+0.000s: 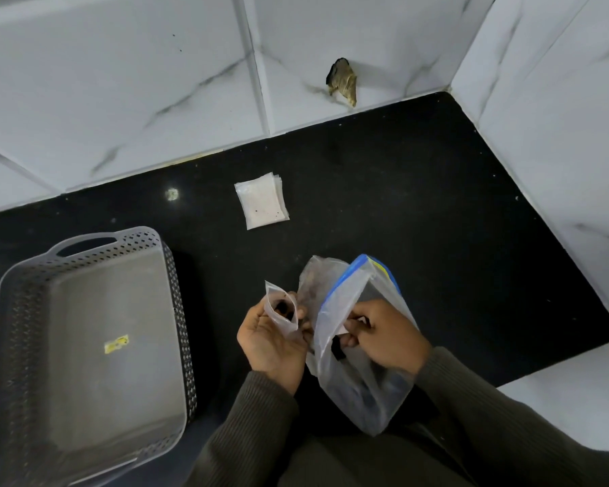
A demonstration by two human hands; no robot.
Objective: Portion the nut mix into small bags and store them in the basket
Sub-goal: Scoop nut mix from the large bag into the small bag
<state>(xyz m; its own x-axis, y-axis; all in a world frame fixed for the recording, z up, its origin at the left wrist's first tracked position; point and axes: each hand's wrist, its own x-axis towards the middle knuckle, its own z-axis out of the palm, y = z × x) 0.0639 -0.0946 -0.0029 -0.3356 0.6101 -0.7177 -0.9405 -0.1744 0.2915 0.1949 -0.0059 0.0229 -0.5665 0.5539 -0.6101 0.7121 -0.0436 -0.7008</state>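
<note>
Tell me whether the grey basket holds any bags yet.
Empty: inside the basket only its bare floor and a yellow sticker show.

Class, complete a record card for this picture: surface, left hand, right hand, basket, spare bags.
Surface: black speckled countertop
Left hand: holds a small clear plastic bag, open, dark nuts inside
Right hand: pinches the open mouth of a large clear zip bag with blue seal
Basket: grey perforated plastic basket, left of the hands, no bags inside yet
Spare bags: flat stack of small clear bags, beyond the hands
</note>
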